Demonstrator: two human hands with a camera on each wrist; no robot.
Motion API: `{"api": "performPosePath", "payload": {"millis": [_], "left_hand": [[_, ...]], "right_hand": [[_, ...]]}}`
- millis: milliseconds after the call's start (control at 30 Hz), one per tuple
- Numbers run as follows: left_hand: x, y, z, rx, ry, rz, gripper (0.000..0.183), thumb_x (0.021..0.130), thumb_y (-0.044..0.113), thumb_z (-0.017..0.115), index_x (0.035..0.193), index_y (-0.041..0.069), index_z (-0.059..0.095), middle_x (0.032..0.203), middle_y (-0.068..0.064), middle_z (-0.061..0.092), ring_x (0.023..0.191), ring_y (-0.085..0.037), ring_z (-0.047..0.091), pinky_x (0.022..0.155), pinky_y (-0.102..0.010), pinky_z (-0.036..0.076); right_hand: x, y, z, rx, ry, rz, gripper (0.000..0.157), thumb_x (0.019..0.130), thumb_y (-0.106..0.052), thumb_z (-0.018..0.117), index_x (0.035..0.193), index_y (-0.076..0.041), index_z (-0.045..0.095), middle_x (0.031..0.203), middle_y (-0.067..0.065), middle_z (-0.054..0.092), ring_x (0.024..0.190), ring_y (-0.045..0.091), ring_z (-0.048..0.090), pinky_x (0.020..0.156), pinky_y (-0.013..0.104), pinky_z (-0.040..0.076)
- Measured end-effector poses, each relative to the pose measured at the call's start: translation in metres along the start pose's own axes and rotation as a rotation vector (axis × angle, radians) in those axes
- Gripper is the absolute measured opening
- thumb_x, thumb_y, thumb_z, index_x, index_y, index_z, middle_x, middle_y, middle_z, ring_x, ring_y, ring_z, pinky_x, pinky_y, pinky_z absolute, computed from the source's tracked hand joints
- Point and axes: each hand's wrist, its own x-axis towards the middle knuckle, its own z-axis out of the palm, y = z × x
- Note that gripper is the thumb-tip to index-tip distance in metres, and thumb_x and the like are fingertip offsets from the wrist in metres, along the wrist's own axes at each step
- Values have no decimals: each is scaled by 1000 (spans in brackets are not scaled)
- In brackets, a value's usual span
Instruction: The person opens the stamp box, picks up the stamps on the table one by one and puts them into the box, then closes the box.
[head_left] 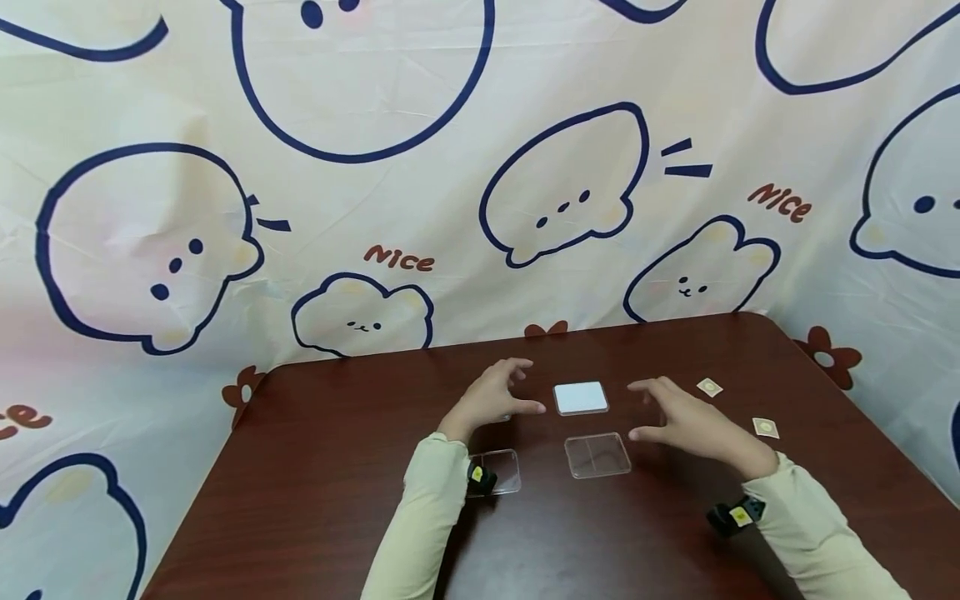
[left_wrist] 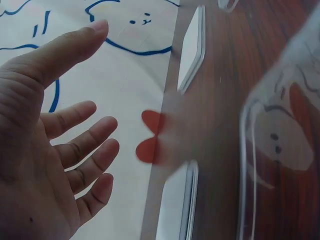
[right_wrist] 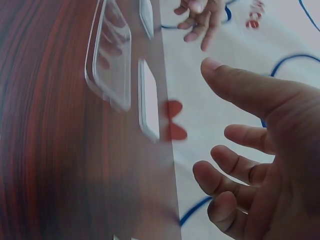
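Note:
My left hand (head_left: 491, 396) hovers with fingers spread and slightly bent, holding nothing. Opposite it, my right hand (head_left: 693, 423) has its thumb apart from loosely bent fingers, also holding nothing. Between them on the table lies a flat clear case with a white top (head_left: 581, 398). A second white-topped case (left_wrist: 176, 205) shows in the left wrist view; in the head view my left hand covers most of it. Nearer the front lies a clear rectangular plastic lid or case (head_left: 597, 456). Another clear one (head_left: 507, 472) sits beside my left wrist, partly hidden by the wrist camera.
Two small pale square cards lie at the right, one farther back (head_left: 708, 387) and one nearer the right edge (head_left: 766, 427). The dark brown wooden table (head_left: 337, 467) meets a patterned cloth backdrop (head_left: 450, 208) at its back.

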Motion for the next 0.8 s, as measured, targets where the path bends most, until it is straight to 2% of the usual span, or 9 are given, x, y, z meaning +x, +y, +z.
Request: {"api": "performPosePath", "payload": {"millis": [100,267,500,800], "left_hand": [[9,6,7,0,-15,0,79,76,42,81,142,18,45,129,-7,55,114,-24,52,85,-39,50],[20,10,18,18,-42,-5,79,75,41,81,142,16,46,129,-7,55,116,-24,52,93,-42,47],[34,9,32,19,-106,-31,78,76,39,81,141,14,46,129,-8,54,116,-25,53,95,-41,46],[44,7,38,-14,-163,-58,72,77,35,81,137,13,49,122,-9,57,109,-23,55,93,-40,46]], "right_hand": [[-8,12,-6,12,13,37,71,81,-39,76,136,-4,46,116,19,54,84,19,54,64,29,46],[-22,30,-15,21,38,73,74,79,-39,78,134,1,46,117,24,50,96,29,56,66,31,48],[-43,54,-16,5,44,121,73,79,-39,78,131,0,46,119,22,46,84,18,51,61,26,43],[-60,74,-11,-7,55,161,64,78,-40,77,122,-1,53,107,17,52,76,15,47,60,26,41]]}}
